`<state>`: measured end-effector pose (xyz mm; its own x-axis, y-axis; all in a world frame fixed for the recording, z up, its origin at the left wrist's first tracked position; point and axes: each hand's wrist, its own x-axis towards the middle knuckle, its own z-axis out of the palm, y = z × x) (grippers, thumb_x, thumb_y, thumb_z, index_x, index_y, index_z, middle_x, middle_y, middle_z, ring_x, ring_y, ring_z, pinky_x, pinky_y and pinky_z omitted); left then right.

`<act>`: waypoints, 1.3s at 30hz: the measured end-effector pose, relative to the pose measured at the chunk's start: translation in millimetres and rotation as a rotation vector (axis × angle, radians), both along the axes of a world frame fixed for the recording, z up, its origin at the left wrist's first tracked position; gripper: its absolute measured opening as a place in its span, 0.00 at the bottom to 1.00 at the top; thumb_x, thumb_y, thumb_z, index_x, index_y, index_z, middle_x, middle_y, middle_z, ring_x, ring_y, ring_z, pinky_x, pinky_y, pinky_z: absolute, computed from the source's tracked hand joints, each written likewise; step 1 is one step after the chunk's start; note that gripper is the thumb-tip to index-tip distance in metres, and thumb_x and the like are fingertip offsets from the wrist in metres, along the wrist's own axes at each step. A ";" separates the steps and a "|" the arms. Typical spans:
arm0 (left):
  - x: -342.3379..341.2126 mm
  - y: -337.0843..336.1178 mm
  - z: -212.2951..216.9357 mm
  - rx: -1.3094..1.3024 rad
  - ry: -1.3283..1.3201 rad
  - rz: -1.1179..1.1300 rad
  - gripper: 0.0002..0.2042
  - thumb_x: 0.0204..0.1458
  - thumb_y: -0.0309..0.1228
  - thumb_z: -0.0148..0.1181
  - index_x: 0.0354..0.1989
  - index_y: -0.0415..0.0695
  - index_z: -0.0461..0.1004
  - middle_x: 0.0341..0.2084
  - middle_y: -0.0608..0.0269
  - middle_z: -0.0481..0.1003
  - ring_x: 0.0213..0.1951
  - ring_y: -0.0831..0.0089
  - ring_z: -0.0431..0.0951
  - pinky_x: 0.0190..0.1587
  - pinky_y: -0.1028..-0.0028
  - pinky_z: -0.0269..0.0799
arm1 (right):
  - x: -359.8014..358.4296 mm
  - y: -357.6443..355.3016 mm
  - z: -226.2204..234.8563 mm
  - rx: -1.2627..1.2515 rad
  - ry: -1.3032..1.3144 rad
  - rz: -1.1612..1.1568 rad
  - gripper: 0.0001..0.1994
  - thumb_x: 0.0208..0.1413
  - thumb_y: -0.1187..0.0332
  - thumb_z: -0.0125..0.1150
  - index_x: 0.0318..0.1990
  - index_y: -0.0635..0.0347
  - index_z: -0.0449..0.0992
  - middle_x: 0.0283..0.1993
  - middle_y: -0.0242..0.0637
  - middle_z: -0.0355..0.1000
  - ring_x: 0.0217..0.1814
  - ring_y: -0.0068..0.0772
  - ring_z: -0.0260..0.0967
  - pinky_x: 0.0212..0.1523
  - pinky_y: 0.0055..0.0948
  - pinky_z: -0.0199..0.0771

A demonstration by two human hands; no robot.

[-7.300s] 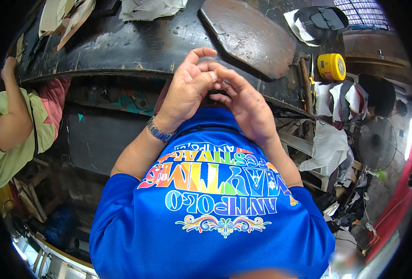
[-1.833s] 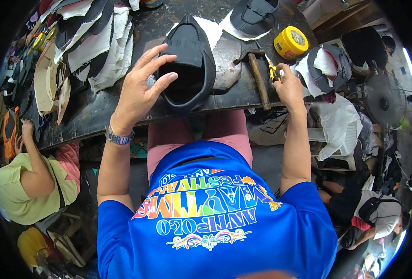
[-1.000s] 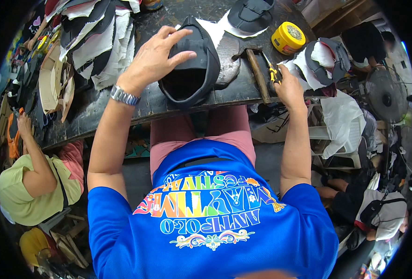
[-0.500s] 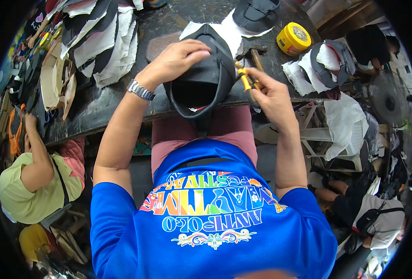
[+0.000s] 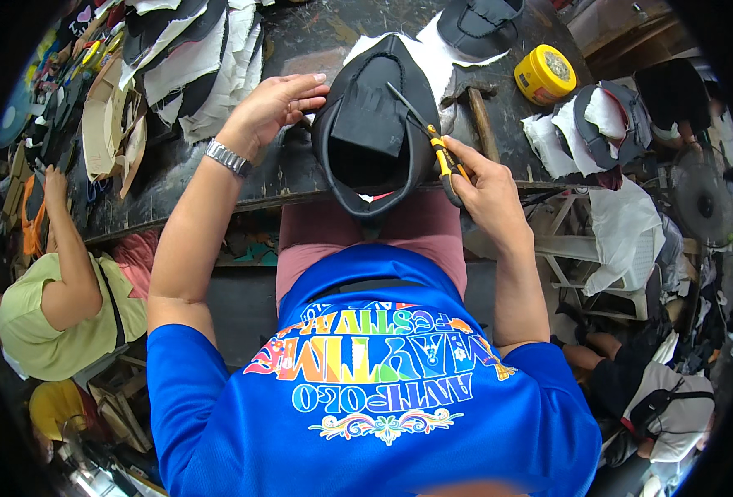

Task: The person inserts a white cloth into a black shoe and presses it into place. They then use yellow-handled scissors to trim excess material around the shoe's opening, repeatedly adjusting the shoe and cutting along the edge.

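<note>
At the near edge of the dark workbench [image 5: 300,178], a black shoe upper [image 5: 374,132] lies toe-away from the person, its heel end hanging slightly over the edge above the lap. The left hand [image 5: 277,103] rests against the upper's left side, fingers loosely curled and touching its rim, steadying it. The right hand [image 5: 482,186] is closed around the yellow-and-black handles of a pair of pliers [image 5: 432,145], whose slim nose reaches onto the upper's right edge. A hammer [image 5: 478,116] lies just beside that hand, and a yellow round tin [image 5: 545,74] sits farther off. With only a light hold on the left, a firm pull from the pliers could probably drag the upper off the bench, or the nose could slip and scar the leather.
</note>
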<state>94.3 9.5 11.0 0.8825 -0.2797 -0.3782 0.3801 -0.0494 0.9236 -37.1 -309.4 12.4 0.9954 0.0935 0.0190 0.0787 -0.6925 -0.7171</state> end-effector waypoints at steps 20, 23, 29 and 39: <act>-36.5 -30.3 18.2 0.042 0.020 -0.143 0.30 0.59 0.49 0.60 0.64 0.43 0.66 0.49 0.65 0.74 0.50 0.79 0.72 0.52 0.74 0.68 | -21.9 -18.8 -16.1 0.213 0.076 0.001 0.29 0.51 0.83 0.56 0.64 0.55 0.72 0.45 0.25 0.77 0.27 0.12 0.54 0.29 0.16 0.61; -25.3 -23.1 13.1 -0.145 0.161 -0.133 0.23 0.58 0.47 0.62 0.55 0.44 0.72 0.43 0.71 0.76 0.38 0.85 0.74 0.39 0.83 0.69 | -22.5 -21.0 -17.0 0.277 0.105 0.005 0.29 0.51 0.83 0.55 0.64 0.55 0.72 0.45 0.26 0.77 0.28 0.11 0.55 0.30 0.15 0.60; -20.8 -26.1 4.8 -0.035 0.054 -0.080 0.21 0.51 0.44 0.71 0.43 0.39 0.77 0.35 0.63 0.79 0.30 0.83 0.78 0.29 0.86 0.68 | -27.6 -21.8 -11.6 0.262 0.147 -0.003 0.29 0.51 0.83 0.54 0.64 0.57 0.72 0.48 0.29 0.77 0.30 0.11 0.58 0.32 0.14 0.63; -27.2 -29.1 -8.3 -0.525 0.052 -0.053 0.23 0.52 0.34 0.69 0.53 0.37 0.72 0.44 0.59 0.80 0.44 0.72 0.82 0.50 0.68 0.79 | -27.2 -15.3 -3.1 0.335 0.274 0.022 0.28 0.51 0.84 0.53 0.63 0.59 0.72 0.54 0.31 0.76 0.35 0.11 0.66 0.35 0.13 0.67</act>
<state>67.2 -19.6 2.7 0.8458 -0.4869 -0.2181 0.4356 0.3939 0.8094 -64.3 -324.7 9.4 0.9658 0.1480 -0.2129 -0.1340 -0.4179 -0.8986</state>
